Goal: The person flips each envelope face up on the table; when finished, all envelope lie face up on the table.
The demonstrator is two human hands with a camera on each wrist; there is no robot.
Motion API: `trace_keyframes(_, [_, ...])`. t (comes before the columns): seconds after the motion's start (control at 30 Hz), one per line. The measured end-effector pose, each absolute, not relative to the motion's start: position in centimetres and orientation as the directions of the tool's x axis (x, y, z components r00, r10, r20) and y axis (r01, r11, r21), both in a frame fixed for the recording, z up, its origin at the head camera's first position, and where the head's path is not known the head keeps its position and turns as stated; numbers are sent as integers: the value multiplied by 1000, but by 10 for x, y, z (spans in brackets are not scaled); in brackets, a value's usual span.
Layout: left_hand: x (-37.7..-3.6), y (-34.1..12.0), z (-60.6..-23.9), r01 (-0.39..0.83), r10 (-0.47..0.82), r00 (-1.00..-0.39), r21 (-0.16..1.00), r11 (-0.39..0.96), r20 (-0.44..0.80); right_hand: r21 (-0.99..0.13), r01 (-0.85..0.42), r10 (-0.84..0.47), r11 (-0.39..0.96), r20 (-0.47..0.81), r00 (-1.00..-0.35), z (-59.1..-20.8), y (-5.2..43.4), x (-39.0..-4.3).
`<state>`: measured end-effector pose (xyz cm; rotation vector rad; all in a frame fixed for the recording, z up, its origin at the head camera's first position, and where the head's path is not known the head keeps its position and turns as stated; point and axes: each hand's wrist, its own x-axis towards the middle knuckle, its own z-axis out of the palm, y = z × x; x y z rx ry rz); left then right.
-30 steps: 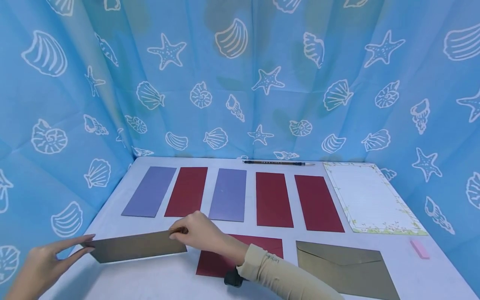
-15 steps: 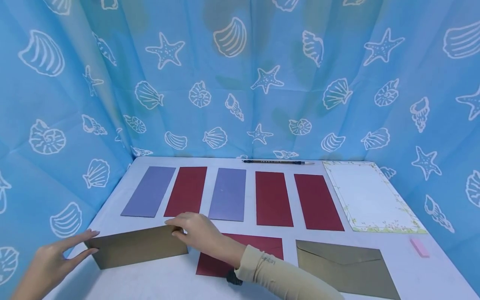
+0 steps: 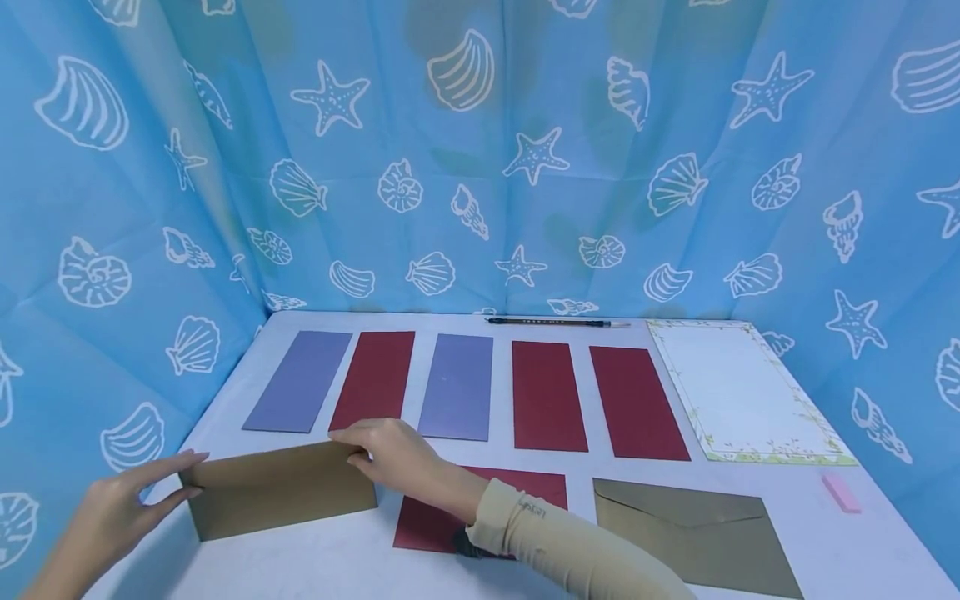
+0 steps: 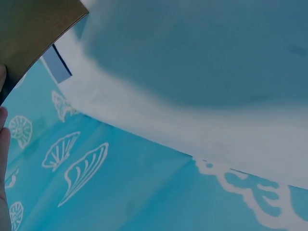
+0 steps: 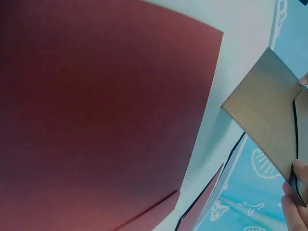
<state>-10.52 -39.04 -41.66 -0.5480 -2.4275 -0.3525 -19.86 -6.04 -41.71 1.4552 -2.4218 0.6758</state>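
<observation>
Head view: both hands are holding the gold envelope (image 3: 279,492) near the counter's (image 3: 750,487) front-left corner. Left hand (image 3: 112,517) is pinching its left end, right hand (image 3: 401,462) is gripping the top-right corner. Envelope is probably tilted up off the counter, hard to confirm. Red envelope (image 3: 435,521) is lying just beside it, under the right forearm.
</observation>
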Motion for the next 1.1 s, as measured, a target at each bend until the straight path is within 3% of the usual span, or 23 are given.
trace_keyframes(0.3, [-118, -390, -412, 373, 278, -844, 128, 919, 459, -336, -860, -817, 384, 312, -486, -419, -61, -208])
trace_keyframes(0.5, [-126, -392, -413, 395, 302, -866, 175, 902, 397, -407, -827, -834, 388, 228, -503, -423, -61, -213])
trace_keyframes(0.8, [-134, -391, -412, 400, 336, -892, 183, 898, 302, -381, -831, -847, 406, 183, -498, -423, -60, -213])
trace_keyframes(1.1, [-145, -392, -419, 311, 302, -950, 290, 905, 78, -436, -797, -859, 418, 96, -503, -430, -58, -217])
